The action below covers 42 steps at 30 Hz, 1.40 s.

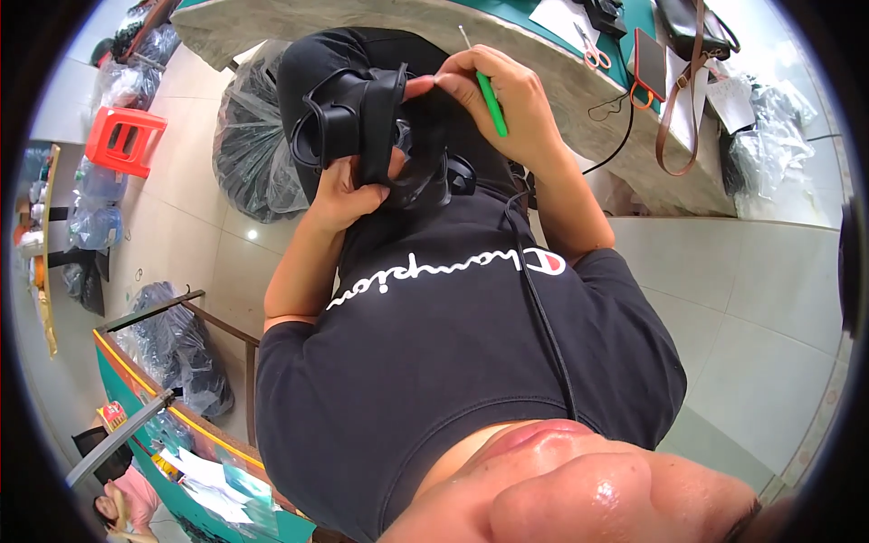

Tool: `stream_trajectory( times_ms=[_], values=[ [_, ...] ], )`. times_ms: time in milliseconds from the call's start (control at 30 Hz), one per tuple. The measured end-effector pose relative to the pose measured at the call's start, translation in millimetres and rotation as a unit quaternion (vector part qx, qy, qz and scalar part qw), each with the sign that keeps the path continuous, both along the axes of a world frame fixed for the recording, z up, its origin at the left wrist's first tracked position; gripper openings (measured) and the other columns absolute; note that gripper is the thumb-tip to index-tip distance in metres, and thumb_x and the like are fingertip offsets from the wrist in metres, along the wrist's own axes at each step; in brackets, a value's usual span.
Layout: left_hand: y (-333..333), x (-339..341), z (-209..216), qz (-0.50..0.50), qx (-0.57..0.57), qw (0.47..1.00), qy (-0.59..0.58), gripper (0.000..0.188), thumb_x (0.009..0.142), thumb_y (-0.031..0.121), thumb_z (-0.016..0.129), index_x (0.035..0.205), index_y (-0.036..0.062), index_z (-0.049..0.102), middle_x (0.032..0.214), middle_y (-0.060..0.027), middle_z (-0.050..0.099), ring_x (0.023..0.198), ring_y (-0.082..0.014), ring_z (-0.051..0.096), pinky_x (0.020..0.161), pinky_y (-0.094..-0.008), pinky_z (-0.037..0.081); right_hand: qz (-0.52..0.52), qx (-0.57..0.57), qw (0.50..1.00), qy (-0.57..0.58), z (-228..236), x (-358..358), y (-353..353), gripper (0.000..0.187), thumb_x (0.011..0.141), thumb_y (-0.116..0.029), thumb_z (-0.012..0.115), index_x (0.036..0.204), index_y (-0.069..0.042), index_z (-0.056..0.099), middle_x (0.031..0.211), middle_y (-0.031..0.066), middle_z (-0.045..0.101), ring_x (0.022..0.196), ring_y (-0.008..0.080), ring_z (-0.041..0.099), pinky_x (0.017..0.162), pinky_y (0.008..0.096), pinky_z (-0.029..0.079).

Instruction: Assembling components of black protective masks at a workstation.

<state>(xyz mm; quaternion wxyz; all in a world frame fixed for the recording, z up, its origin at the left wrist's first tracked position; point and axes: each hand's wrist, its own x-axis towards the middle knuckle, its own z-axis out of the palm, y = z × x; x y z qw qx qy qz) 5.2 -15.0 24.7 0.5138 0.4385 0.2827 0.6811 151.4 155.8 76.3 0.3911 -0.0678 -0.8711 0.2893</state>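
A black rubber sandal (355,122) with thick straps is held in front of my lap, sole edge turned up. My left hand (339,195) grips it from below, with the thumb over the sole. My right hand (516,109) is closed around a thin green-handled hook tool (491,101) whose metal tip points up and away. The fingertips of this hand press on the sandal's top edge. More black sandal material (425,176) hangs beneath, partly hidden by both hands.
A worktable (579,109) with a teal mat stands just ahead, carrying scissors (593,54), a phone in an orange case (648,61) and a brown-strapped bag (688,27). Clear plastic bags of black parts (249,154) and a red stool (122,138) stand on the tiled floor at left.
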Motion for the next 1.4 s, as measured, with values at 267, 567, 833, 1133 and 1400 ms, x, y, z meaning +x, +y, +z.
stream_trajectory(
  times_ms=[267,567,833,1133,1400],
  values=[
    [-0.2,12.1,9.6,0.077,-0.063,0.995,0.023,0.044,0.056,0.008,0.054,0.098,-0.0041,0.043,0.059,0.0023,0.031,0.054,-0.0079,0.030,0.052,-0.0250,0.020,0.041,-0.089,0.992,-0.078,0.2,-2.8,-11.2,0.023,0.078,-0.014,0.076,0.091,-0.003,0.060,0.074,0.0049,0.061,0.067,0.0144,0.059,0.064,0.0268,0.048],
    [-0.8,7.8,5.4,0.012,-0.069,0.997,0.034,0.071,0.054,0.001,0.052,0.123,-0.0060,0.035,0.094,-0.0045,0.034,0.056,-0.0061,0.034,0.051,-0.0222,0.025,-0.052,0.026,0.996,-0.066,-9.9,-19.7,-6.2,0.020,0.075,-0.006,0.071,0.090,-0.003,0.059,0.075,0.0090,0.062,0.067,0.0213,0.061,0.062,0.0319,0.047],
    [14.4,0.8,15.5,0.125,0.057,0.989,-0.060,0.096,0.053,-0.003,0.045,0.146,-0.0038,0.020,0.155,-0.0181,0.015,0.054,-0.0072,0.038,0.051,-0.0193,0.030,-0.044,-0.134,0.990,0.032,-9.1,4.2,-22.1,0.010,0.084,-0.005,0.065,0.086,-0.001,0.056,0.072,0.0012,0.054,0.063,0.0096,0.047,0.060,0.0224,0.041],
    [24.6,-0.5,16.1,0.243,-0.023,0.970,0.005,0.093,0.057,-0.002,0.045,0.147,-0.0033,0.021,0.149,-0.0113,0.031,0.067,-0.0093,0.049,0.060,-0.0183,0.038,0.084,-0.057,0.924,0.370,-5.6,36.4,-41.4,0.028,0.089,-0.021,0.065,0.088,-0.005,0.042,0.075,0.0101,0.050,0.065,0.0205,0.054,0.053,0.0285,0.043],
    [26.6,-33.2,-7.2,0.259,-0.076,0.956,-0.116,0.094,0.052,-0.003,0.043,0.144,-0.0055,0.026,0.142,-0.0097,0.041,0.076,-0.0119,0.048,0.072,-0.0200,0.042,0.029,-0.016,0.950,0.311,11.5,71.3,-36.4,0.009,0.091,-0.011,0.056,0.094,-0.005,0.050,0.076,0.0054,0.055,0.059,0.0124,0.048,0.054,0.0245,0.041]
  ],
)
